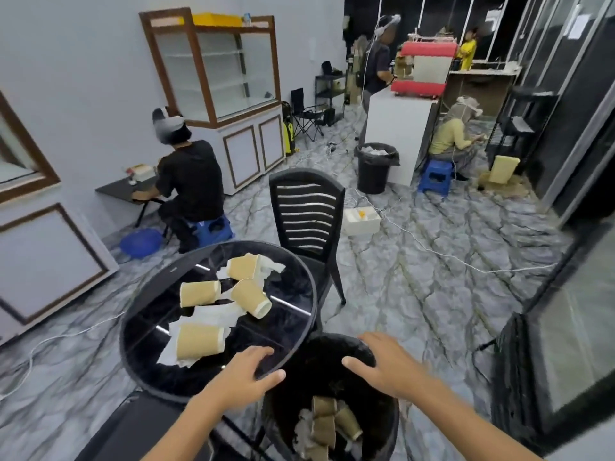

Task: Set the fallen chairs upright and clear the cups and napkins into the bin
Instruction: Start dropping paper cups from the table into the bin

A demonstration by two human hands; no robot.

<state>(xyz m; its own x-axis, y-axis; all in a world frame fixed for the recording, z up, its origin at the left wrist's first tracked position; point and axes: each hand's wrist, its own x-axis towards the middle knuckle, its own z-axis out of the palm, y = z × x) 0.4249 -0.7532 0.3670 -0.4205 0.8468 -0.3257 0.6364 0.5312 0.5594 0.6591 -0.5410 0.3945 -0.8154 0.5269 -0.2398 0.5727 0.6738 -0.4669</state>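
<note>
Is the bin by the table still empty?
No, the bin already holds several paper cups and crumpled napkins, seen through its open top.

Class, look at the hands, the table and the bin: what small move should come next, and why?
Probably the left hand should reach forward for the nearest cup. Both hands are empty; four cups and napkins lie on the table, and the bin stands open below the right hand.

Four tan paper cups (200, 293) lain on sides among crumpled white napkins (213, 313) on round counter (139, 331); black chair (307, 216) upright behind; black bin (382, 424) holding cups.
</note>
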